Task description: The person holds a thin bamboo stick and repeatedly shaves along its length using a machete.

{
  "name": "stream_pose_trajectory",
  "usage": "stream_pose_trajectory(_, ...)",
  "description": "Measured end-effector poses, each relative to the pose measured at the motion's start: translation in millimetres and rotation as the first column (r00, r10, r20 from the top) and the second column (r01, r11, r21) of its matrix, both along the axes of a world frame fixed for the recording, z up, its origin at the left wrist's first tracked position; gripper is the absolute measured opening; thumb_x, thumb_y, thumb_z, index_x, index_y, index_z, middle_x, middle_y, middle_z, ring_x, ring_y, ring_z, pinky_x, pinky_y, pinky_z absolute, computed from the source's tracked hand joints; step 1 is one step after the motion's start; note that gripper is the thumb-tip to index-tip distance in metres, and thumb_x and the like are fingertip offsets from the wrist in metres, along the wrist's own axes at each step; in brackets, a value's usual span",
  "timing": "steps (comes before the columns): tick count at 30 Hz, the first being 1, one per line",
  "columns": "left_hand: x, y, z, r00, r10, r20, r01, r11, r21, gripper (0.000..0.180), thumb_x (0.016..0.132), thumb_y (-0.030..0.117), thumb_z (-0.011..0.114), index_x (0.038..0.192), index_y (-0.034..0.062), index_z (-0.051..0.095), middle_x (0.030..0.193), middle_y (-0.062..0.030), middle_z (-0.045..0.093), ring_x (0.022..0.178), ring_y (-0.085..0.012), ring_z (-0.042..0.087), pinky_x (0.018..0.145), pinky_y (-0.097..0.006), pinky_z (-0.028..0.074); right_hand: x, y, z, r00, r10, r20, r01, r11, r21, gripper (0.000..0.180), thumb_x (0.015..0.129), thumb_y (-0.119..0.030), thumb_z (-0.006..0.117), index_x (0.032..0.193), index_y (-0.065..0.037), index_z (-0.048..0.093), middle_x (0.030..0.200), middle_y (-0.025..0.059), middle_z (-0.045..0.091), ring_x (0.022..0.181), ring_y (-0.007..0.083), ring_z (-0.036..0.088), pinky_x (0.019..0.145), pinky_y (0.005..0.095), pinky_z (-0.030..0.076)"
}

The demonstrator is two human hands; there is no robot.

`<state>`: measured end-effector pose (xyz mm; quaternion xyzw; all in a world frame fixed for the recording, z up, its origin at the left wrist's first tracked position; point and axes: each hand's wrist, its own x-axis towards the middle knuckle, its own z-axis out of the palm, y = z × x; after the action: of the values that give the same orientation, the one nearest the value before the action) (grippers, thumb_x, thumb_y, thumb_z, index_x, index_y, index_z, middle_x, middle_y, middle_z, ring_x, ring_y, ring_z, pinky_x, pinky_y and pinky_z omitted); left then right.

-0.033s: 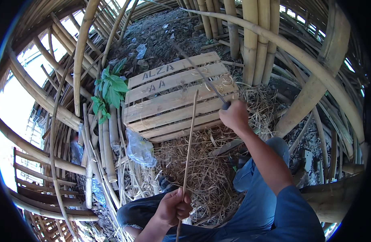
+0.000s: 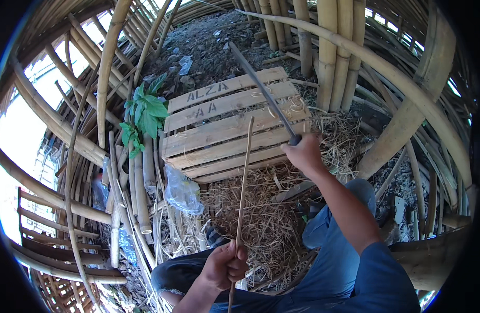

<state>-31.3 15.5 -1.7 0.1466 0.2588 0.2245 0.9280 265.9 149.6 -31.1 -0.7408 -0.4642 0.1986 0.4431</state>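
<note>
My left hand (image 2: 225,266) is closed round the lower part of a thin bamboo strip (image 2: 243,185), which stands nearly upright between my knees. Its upper end reaches in front of a slatted wooden crate (image 2: 214,134). In my right hand (image 2: 304,152), fingers wrapped round its dark handle, is a machete (image 2: 266,94) with a long narrow blade. The blade slants up and to the left above the crate, apart from the strip. Curled shavings (image 2: 297,106) lie on the crate's right part.
Shavings and dry strips (image 2: 250,214) cover the ground between my legs. A clear plastic bag (image 2: 182,190) lies by the crate's near left corner, with a leafy green plant (image 2: 147,112) behind it. Bamboo poles (image 2: 327,57) stand at right; a bent pole (image 2: 391,78) arches across.
The machete has turned, so more of its blade's flat shows, and its tip has shifted slightly up and right. My left hand and the bamboo strip have barely moved.
</note>
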Motion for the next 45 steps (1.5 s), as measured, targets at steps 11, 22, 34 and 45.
stream_pose_trajectory(11,30.6,-7.8,-17.7,0.984,0.009,0.175,0.015,0.991,-0.133,0.037,0.101,0.037,0.035,0.102,0.0024,0.048,0.063,0.0011,0.033,0.049,-0.0079,0.03,0.043,-0.023,0.027,-57.4,-37.1,31.4,0.535,0.376,-0.757,-0.434,0.891,0.137,0.025,0.082,-0.016,0.073,0.066,-0.007,0.055,0.048,-0.0019,0.045,0.038,0.0077,0.042,0.04,0.0262,0.035)
stream_pose_trajectory(22,38.4,-28.9,-19.2,0.938,-0.137,-0.318,0.203,0.961,0.185,0.042,0.102,0.034,0.035,0.112,-0.0019,0.054,0.073,-0.0031,0.046,0.059,-0.0107,0.04,0.056,-0.026,0.037,11.5,-24.1,56.9,0.678,0.256,-0.689,-0.138,0.965,0.223,0.026,0.077,-0.015,0.075,0.065,-0.006,0.054,0.049,-0.0023,0.046,0.039,0.0079,0.043,0.04,0.0255,0.035)
stream_pose_trajectory(34,41.1,-22.6,-14.7,0.975,-0.115,-0.189,0.135,0.986,0.096,0.033,0.102,0.027,0.039,0.111,0.0005,0.055,0.071,-0.0005,0.045,0.056,-0.0068,0.036,0.053,-0.022,0.032,24.1,-19.2,60.4,0.793,0.129,-0.595,0.034,0.966,0.255,0.036,0.082,-0.034,0.071,0.067,-0.006,0.054,0.051,-0.0002,0.047,0.039,0.0073,0.041,0.041,0.0234,0.034)
stream_pose_trajectory(45,29.2,3.7,-4.6,0.957,0.175,-0.23,-0.137,0.976,0.17,0.021,0.098,0.022,0.052,0.108,0.0048,0.059,0.071,0.0018,0.047,0.053,-0.0035,0.037,0.048,-0.019,0.031,-38.4,-63.1,27.3,0.922,0.353,0.157,-0.38,0.904,0.196,0.058,0.085,-0.06,0.057,0.065,-0.006,0.061,0.046,-0.0033,0.045,0.041,0.0097,0.047,0.039,0.0277,0.034)
